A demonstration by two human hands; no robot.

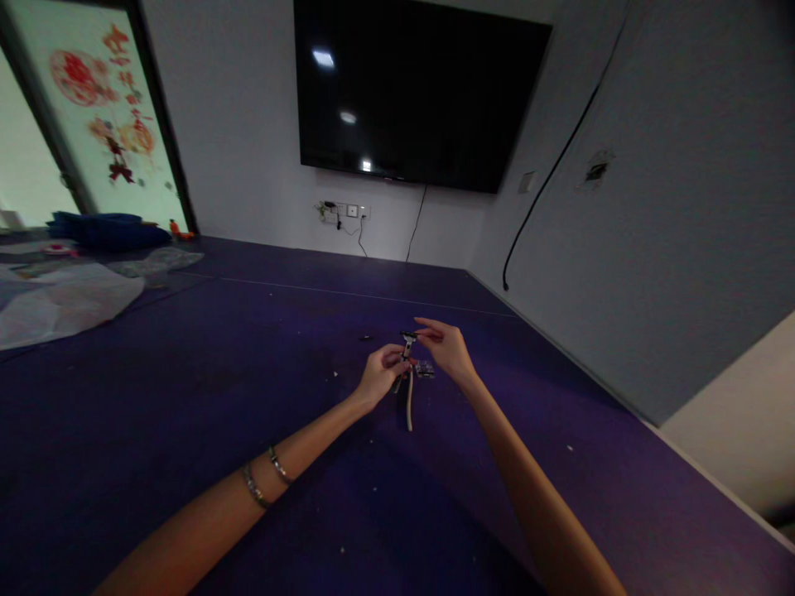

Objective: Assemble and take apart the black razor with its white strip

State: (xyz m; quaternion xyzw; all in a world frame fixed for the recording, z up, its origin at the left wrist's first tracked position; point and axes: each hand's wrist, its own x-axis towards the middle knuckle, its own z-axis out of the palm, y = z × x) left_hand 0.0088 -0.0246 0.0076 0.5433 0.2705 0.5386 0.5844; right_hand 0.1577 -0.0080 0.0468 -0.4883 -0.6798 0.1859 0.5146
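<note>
My left hand (pixel 378 377) is closed around the handle of what looks like a razor (pixel 407 344), a T-shaped thing with a silvery neck and a dark crosspiece on top. My right hand (pixel 448 349) pinches at the right end of that crosspiece with thumb and forefinger, its other fingers partly stretched. Just below the left fingertips a pale, slightly curved strip (pixel 410 407) points toward me; its upper end is hidden by the hand. A small clear-and-dark packet (pixel 425 369) lies between the two hands on the purple surface (pixel 298 513).
A small dark piece (pixel 366 337) and several white crumbs lie on the surface. Crumpled clear plastic sheeting (pixel 74 298) and a dark blue bundle (pixel 108 230) are at the far left. A black cable (pixel 552 170) hangs down the right wall, and a television (pixel 416 91) is mounted ahead.
</note>
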